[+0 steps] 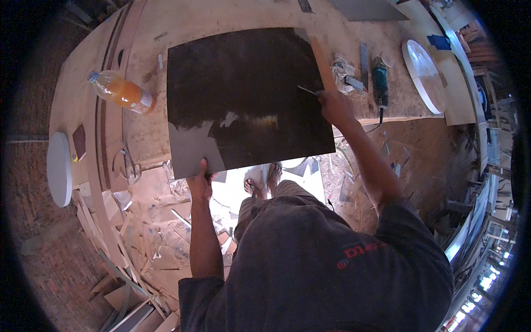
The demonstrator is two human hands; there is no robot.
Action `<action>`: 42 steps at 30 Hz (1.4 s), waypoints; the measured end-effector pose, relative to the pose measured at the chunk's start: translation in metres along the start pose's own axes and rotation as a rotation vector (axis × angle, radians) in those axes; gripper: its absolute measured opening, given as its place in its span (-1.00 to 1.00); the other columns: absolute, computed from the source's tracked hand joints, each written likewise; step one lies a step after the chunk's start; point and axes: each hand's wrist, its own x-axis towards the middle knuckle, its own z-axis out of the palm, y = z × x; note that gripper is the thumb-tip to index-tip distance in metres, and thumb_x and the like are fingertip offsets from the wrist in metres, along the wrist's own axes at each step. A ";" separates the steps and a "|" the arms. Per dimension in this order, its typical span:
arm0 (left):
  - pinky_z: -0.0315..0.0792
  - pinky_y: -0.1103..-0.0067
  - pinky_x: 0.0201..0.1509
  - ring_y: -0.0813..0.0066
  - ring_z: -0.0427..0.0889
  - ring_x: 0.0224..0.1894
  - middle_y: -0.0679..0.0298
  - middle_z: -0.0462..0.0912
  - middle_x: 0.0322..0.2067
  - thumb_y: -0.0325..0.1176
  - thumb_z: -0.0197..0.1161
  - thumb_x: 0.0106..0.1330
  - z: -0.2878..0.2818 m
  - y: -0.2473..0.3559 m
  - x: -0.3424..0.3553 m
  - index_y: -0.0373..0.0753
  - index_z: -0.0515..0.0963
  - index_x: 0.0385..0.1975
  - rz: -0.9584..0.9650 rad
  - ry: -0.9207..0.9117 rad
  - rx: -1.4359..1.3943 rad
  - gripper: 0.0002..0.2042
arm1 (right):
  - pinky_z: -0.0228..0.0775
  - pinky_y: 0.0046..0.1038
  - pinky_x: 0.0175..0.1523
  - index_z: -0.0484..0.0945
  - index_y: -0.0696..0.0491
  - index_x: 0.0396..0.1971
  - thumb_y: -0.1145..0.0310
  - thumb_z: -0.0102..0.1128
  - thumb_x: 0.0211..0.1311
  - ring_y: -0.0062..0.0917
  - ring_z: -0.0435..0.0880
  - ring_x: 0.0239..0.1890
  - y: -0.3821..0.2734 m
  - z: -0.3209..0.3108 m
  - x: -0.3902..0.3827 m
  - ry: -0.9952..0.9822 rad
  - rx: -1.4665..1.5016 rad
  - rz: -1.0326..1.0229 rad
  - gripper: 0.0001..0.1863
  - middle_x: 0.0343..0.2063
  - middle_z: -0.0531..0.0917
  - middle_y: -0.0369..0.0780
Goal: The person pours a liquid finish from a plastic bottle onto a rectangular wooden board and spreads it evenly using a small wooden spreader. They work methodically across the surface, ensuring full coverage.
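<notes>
A large rectangular sheet [243, 83] lies on the workbench and juts past its near edge. Most of its face is dark brown, with bare grey at the near left corner and a little at the far right corner. My left hand [200, 181] grips the near left corner, thumb on top and fingers underneath. Over the right edge, my right hand [336, 109] is closed around a thin tool [307, 90]. Its slim, light-coloured tip points left above the dark face; the rest is hidden in my fingers, so its exact kind is unclear.
An orange drink bottle [123, 93] lies left of the sheet. To the right are a crumpled cloth [343, 72], a metal strip [364, 60], a corded green power tool [380, 83] and a white-edged disc [423, 74]. Offcuts [160, 252] litter the floor; another white disc [59, 169] is far left.
</notes>
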 end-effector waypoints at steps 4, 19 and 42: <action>0.71 0.52 -0.42 0.36 0.75 -0.22 0.21 0.66 -0.02 -0.41 0.46 0.37 -0.010 -0.002 0.005 -0.19 0.43 0.23 -0.003 -0.037 0.032 -0.52 | 0.61 -0.11 0.03 0.80 -0.13 -0.06 0.42 0.23 0.23 -0.12 0.77 -0.10 -0.005 0.000 -0.019 -0.064 -0.080 -0.264 -0.68 -0.17 0.80 -0.15; 0.76 0.45 -0.21 0.38 0.72 -0.13 0.26 0.64 -0.01 -0.34 0.46 0.39 -0.010 0.001 0.007 -0.16 0.41 0.23 -0.120 -0.108 -0.068 -0.52 | 0.60 -0.20 0.06 0.78 -0.03 -0.06 0.35 0.36 0.31 -0.16 0.78 -0.05 -0.013 -0.002 -0.165 -0.361 0.332 -0.114 -0.77 -0.15 0.81 -0.11; 0.84 0.40 -0.14 0.21 0.81 -0.20 0.06 0.74 -0.14 -0.49 0.41 0.39 -0.048 0.044 0.010 -0.43 0.57 -0.02 -0.278 -0.210 -0.292 -0.75 | 0.62 -0.08 -0.08 0.82 -0.17 -0.08 0.40 0.21 0.20 -0.10 0.77 -0.19 -0.217 0.030 -0.133 -0.242 -0.096 -0.290 -0.66 -0.30 0.80 -0.11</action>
